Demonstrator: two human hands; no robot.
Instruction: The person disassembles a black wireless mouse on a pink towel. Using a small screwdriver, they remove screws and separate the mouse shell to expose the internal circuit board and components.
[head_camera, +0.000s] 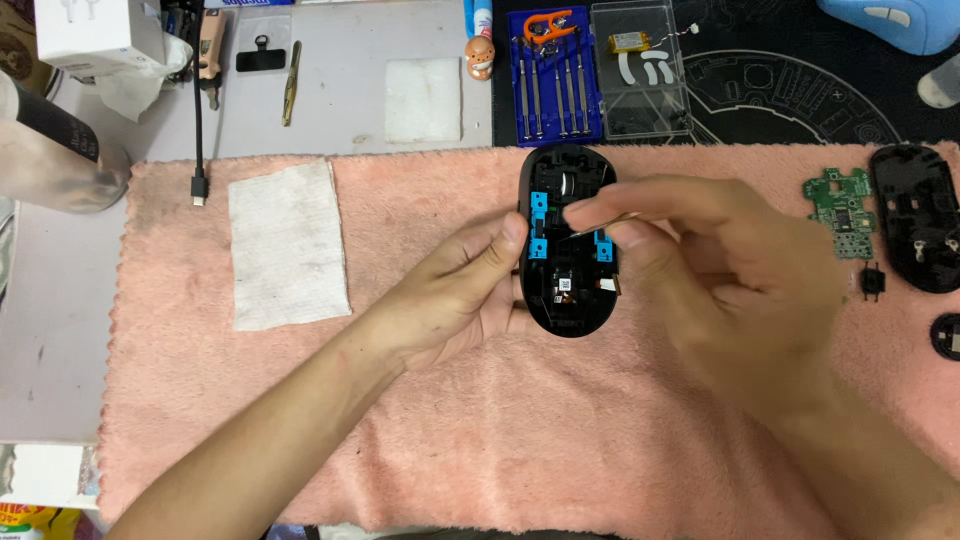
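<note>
An opened black computer mouse shell (566, 240), with blue plastic clips showing inside, is held at the centre of a pink towel (600, 440). The left hand (455, 295) is closed on its edge at 9 o'clock, the thumb pressed against the rim; the fingers beneath are hidden by the shell. The right hand (715, 270) is blurred, and a thin metal tool (600, 222), probably tweezers, is pinched between thumb and forefinger, its tip resting over the shell's interior. How far the tip reaches cannot be made out. The shell's side at 3 o'clock is covered by the right hand.

At 3 o'clock from the shell, a green circuit board (841, 212) lies on the towel, just beside a second black shell half (918, 215), which is partly cut off by the picture's edge. At 9 o'clock a soiled white wipe (288, 245) is seen, with a black cable plug (198, 187) near it. At 12 o'clock, beyond the towel, a blue screwdriver set (553, 78) stands open, with a clear tray (640, 68) touching it
</note>
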